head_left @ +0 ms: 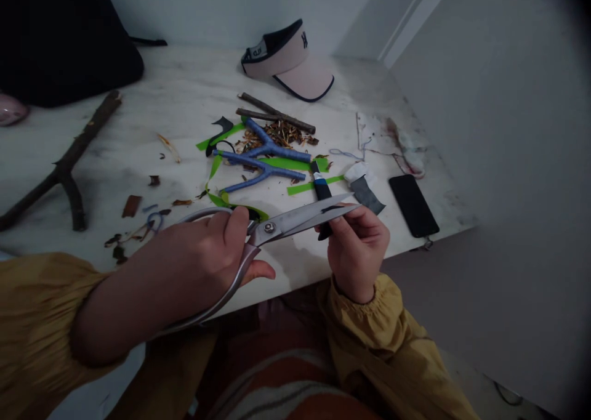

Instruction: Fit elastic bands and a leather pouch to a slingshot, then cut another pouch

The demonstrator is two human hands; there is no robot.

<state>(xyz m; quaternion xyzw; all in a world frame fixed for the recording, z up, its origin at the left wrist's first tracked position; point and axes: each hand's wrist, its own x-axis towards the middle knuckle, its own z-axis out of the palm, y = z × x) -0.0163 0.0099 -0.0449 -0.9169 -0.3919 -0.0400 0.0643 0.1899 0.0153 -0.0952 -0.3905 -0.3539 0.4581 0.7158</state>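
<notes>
My left hand (pixel 212 247) is closed around the handles of large metal scissors (pixel 300 217), their blades slightly apart and pointing right. By the blade tips my right hand (pixel 357 247) is closed in a pinch. A small dark strip (pixel 330 209) shows between the blades at those fingertips. Just behind them is a black, slim object with a blue and white band (pixel 322 189), partly covered by the scissors. Beyond the blades lie forked sticks wrapped in blue (pixel 268 170) and bright green strips (pixel 300 188). A grey patch (pixel 367 195) is near my right hand.
A bare forked branch (pixel 64 167) lies at left. Straight sticks (pixel 277 112) and wood shavings (pixel 289 133) are at the middle back. A visor cap (pixel 295 63), a black bag (pixel 64 38) and a phone (pixel 414 205) surround the work. A wall (pixel 498 161) borders the right.
</notes>
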